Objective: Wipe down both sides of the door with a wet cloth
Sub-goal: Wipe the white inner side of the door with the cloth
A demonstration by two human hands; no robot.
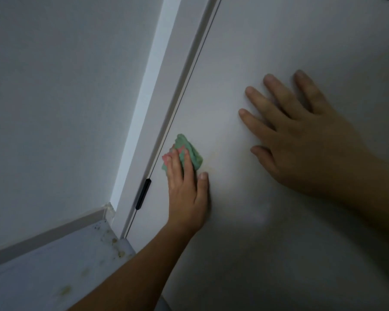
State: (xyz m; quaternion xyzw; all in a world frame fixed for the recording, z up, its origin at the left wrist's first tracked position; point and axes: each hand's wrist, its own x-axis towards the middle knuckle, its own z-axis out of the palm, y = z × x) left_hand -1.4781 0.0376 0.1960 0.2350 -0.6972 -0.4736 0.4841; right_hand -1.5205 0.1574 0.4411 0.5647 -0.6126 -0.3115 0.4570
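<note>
Two hands, one cloth, one door: how does each stand with you?

Item 1, your left hand (186,187): fingers laid flat over the cloth (192,153), pressing it to the door (278,243), thumb bare on the panel. Item 2, cloth: green and pink, bunched, against the door near its hinge (143,194) edge. Item 3, your right hand (301,140): spread flat on the door, holding nothing, apart from the cloth.

Which step is that, and what comes next?

Step, by my reading: you are wiping this face, at the hinge side. Item 4, a faint yellowish mark (211,163), just beside the cloth. Your next pass likely calls for firm pressure across it, then strokes over the rest of the panel. The other side is out of view, so I cannot tell whether it is done.
</note>
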